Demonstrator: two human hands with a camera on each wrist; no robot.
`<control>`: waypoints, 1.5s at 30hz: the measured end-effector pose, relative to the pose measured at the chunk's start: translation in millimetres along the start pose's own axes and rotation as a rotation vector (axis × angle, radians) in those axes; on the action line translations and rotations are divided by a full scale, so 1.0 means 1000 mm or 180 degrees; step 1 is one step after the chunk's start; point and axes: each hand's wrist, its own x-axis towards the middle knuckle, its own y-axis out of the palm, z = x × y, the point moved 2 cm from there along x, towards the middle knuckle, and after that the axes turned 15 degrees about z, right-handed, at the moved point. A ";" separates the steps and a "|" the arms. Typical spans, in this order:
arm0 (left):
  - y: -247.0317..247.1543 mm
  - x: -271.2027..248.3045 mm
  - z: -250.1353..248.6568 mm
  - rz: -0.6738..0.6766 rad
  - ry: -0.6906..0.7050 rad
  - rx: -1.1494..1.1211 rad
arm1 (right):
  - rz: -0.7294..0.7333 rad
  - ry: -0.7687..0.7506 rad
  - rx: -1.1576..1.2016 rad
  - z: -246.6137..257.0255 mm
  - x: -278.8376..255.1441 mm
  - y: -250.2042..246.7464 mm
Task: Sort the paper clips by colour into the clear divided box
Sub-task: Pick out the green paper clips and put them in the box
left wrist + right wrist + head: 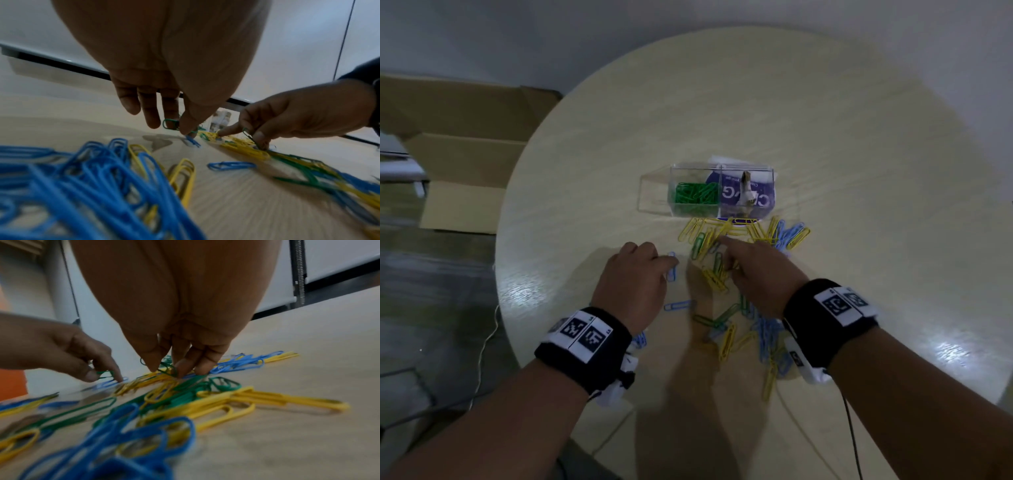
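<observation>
Blue plastic-coated paper clips (86,186) lay heaped nearest the left wrist camera, mixed with a few yellow plastic-coated paper clips (185,175); more of both, with loose green plastic-coated paper clips (717,317), were strewn over the round pale wooden table (859,144).

Left hand (635,284): palm down, fingers curled, holding a green clip (170,124) inside them while thumb and forefinger pinched a single blue clip (192,141) off the table.

Right hand (760,274): lowered into the tangle beyond, forefinger stretched toward the yellow clips, thumb and middle finger pinching a green clip (167,368).

Clear divided plastic box (720,192) stood just past the pile; its left compartment held green clips, its right showed only a purple printed card (750,197) and a pale object I could not identify.

Risks, as judged:
- Interlocked clips could drag a yellow one along with the green one.
- Left hand carried two colours at once, so a mixed drop was possible.
- Thin clips lying flat could slip from the fingertips.
</observation>
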 end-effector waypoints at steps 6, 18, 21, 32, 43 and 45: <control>-0.013 0.022 -0.012 -0.0243 0.0296 -0.0367 | -0.0664 -0.0173 0.0292 -0.013 -0.019 -0.007; -0.001 0.021 0.000 -0.0167 0.0124 -0.0761 | -0.0998 -0.0043 0.0106 -0.026 -0.065 -0.001; -0.003 0.022 -0.013 -0.0314 0.0250 -0.0720 | -0.0762 0.0070 -0.0211 -0.023 -0.083 0.010; 0.032 -0.023 -0.034 0.0438 0.1164 -0.0301 | -0.0493 -0.0251 0.0222 -0.006 -0.106 0.039; -0.007 0.028 -0.004 -0.0421 -0.0666 -0.1300 | -0.0257 -0.0120 -0.0767 -0.047 -0.065 -0.016; -0.007 0.035 -0.011 -0.0299 -0.0568 -0.1112 | -0.0131 -0.0117 -0.0815 -0.047 -0.064 -0.017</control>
